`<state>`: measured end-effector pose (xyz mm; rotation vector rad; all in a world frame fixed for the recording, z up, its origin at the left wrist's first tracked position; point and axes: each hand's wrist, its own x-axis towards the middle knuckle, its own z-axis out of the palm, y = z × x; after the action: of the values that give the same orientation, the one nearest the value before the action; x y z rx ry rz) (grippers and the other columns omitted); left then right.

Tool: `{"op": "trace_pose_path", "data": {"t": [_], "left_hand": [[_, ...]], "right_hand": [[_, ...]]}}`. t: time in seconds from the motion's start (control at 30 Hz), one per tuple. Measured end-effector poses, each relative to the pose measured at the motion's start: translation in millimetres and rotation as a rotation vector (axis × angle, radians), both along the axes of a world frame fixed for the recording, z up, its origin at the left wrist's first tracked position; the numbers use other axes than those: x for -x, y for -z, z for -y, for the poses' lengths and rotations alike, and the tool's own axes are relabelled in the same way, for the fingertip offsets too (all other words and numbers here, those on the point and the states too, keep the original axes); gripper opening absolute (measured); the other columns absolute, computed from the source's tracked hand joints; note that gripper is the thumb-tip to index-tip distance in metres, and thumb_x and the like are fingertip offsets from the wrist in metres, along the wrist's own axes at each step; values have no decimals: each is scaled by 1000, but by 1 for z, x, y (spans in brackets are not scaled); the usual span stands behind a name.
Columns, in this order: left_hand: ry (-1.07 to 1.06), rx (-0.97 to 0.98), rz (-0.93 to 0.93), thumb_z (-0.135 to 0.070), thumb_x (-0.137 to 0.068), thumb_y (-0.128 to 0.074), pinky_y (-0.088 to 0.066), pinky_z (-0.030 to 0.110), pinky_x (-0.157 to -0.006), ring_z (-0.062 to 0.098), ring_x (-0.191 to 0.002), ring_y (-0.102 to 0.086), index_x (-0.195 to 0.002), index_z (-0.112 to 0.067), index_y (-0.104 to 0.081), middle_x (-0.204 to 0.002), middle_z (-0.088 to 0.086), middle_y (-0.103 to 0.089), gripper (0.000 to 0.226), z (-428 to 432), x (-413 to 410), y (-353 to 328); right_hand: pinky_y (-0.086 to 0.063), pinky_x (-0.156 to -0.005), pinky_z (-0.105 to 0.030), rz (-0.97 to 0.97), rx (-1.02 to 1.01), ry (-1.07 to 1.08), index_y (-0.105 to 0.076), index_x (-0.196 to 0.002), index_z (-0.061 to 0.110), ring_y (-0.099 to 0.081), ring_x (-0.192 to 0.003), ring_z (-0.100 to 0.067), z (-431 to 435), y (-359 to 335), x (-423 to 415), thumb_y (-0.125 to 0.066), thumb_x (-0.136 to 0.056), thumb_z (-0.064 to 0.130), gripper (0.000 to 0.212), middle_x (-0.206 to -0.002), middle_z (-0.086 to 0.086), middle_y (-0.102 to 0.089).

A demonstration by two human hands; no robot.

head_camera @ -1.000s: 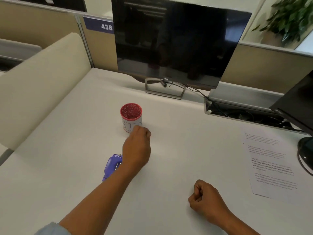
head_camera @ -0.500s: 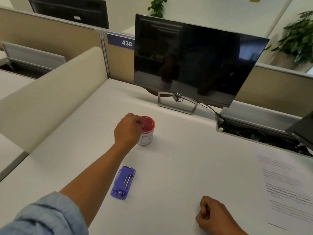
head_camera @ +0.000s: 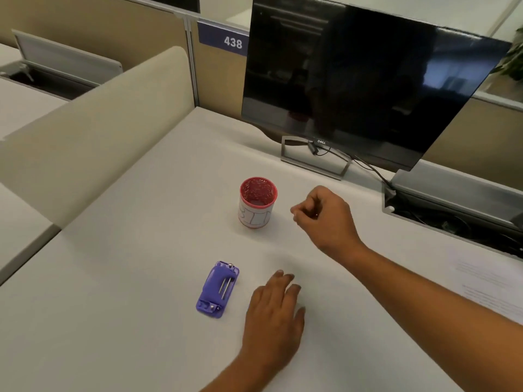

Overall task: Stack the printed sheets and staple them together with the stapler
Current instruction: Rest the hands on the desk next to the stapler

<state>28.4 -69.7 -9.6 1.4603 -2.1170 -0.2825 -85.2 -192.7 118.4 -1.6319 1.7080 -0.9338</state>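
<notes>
Purple stapler [head_camera: 217,289] lies on the surface [head_camera: 119,278] just beside the flat, released left hand [head_camera: 273,315]. Right hand [head_camera: 325,216], loosely curled and empty, hovers near the red cup [head_camera: 257,202]. Printed sheets [head_camera: 492,287] wait far right; better gather and square them first.

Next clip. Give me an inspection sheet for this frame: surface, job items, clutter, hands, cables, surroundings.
Surface: white desk, flat, no spills seen.
Job's things: purple stapler lying flat near the desk's middle; printed sheets at the far right edge, partly cut off by the frame, not gathered.
Clutter: red mesh cup with a white paper band, upright, behind the stapler.
Hands: left hand open, palm down, just right of the stapler, not touching it; right hand curled with fingertips pinched, right of the cup; whether it holds anything, cannot tell.
Cables: black cable from the monitor into the desk's cable tray.
Surroundings: beige partitions, sign 438, plant at the right edge.
</notes>
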Motion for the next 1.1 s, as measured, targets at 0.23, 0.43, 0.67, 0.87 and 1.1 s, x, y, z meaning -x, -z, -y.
{"op": "trace_pose_path", "data": {"t": [0.23, 0.43, 0.67, 0.87, 1.1], "left_hand": [[24, -181, 263, -57, -93, -32, -45, 38, -101, 16, -127, -54, -114, -26, -67, -130, -6, -64, 52, 0, 0, 16], [2, -183, 269, -62, -92, -30, -44, 39, -101, 16, -126, -56, -116, -26, -65, -130, -5, -64, 56, 1, 2, 13], [14, -203, 290, -62, -88, -43, -40, 41, -103, 18, -126, -56, -119, -23, -63, -130, -3, -64, 54, -1, 4, 13], [7, -188, 280, -63, -90, -40, -44, 39, -102, 18, -124, -57, -120, -23, -62, -129, -4, -64, 55, -2, 4, 11], [17, -130, 231, -57, -92, -40, -42, 40, -106, 21, -130, -51, -121, -20, -58, -132, 0, -61, 50, -1, 3, 15]], "right_hand": [[-57, -77, -29, -263, 102, -157, -45, -78, 28, -66, -91, -17, 68, 9, -38, -55, -92, 3, 31, -91, -1, -70], [-54, -90, -32, -299, 13, -256, -47, -98, 31, -61, -115, -22, 75, 21, -34, -49, -95, 1, 30, -119, -2, -68], [-48, -103, -34, -353, -58, -329, -51, -127, 26, -53, -129, -20, 63, 10, -20, -53, -95, 4, 39, -139, -1, -58], [-36, -113, -39, -591, -113, -483, -44, -145, 20, -32, -144, -23, 65, 5, -31, -51, -96, 10, 51, -156, 2, -37], [-51, -92, -26, -440, -41, -354, -61, -125, 23, -60, -108, -12, 51, -1, -16, -65, -89, 13, 37, -125, 5, -62]]}}
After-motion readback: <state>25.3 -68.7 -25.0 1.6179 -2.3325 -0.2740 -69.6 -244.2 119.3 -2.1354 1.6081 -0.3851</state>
